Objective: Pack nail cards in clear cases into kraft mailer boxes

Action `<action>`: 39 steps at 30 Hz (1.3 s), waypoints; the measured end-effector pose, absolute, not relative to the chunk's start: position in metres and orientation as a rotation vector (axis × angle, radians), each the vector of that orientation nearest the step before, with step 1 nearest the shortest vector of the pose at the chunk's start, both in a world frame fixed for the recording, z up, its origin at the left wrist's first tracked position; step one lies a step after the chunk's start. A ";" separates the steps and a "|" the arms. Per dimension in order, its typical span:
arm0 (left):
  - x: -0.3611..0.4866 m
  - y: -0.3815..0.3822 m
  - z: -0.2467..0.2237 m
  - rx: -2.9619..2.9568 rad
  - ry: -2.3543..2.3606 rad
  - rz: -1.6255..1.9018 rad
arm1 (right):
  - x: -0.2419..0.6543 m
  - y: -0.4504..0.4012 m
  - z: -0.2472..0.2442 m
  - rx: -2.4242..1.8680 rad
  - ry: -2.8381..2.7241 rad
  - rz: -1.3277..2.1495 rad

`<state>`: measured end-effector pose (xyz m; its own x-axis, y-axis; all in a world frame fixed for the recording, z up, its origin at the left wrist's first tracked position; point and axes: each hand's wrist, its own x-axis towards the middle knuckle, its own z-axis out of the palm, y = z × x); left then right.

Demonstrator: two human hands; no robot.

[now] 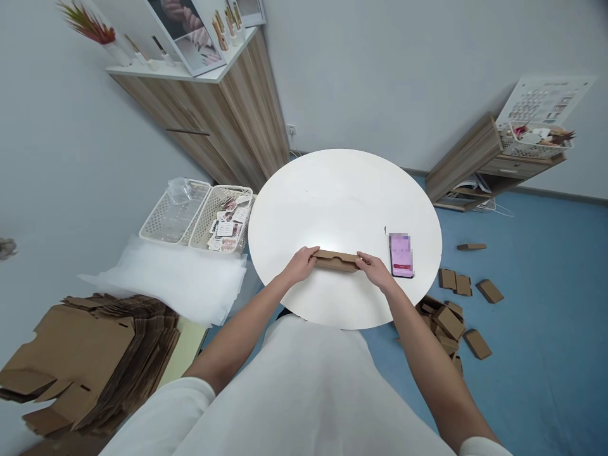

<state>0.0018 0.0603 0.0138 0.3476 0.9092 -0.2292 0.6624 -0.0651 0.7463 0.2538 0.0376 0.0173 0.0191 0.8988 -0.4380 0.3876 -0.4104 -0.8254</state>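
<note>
A small brown cardboard box is between my hands over the near half of the round white table. My left hand grips its left end, fingers closed on the edge. At the right end, my right hand pinches the box in the same way. A notch shows in the middle of the box's long edge. Whether the box rests on the tabletop or is slightly raised, I cannot tell. To the right of my right hand lies a phone with a pink screen.
Flat cardboard blanks are stacked at lower left, near white foam sheets and two white baskets. Folded boxes lie piled and scattered on the blue floor at right. A wood cabinet stands behind left, a low shelf unit behind right.
</note>
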 end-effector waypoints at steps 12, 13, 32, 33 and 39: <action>-0.001 0.059 -0.003 1.408 1.431 0.402 | 0.249 0.024 0.001 -1.742 -1.097 1.510; -0.001 0.058 -0.004 1.389 1.426 0.400 | 0.248 0.022 -0.001 -1.731 -1.085 1.513; -0.009 -0.008 -0.031 1.273 1.605 0.459 | 0.208 -0.065 -0.055 -1.652 -1.327 1.240; -0.011 -0.008 -0.032 1.283 1.631 0.441 | 0.206 -0.066 -0.054 -1.655 -1.311 1.243; -0.021 0.010 -0.033 1.396 1.649 0.314 | 0.201 -0.059 -0.045 -1.901 -1.028 1.217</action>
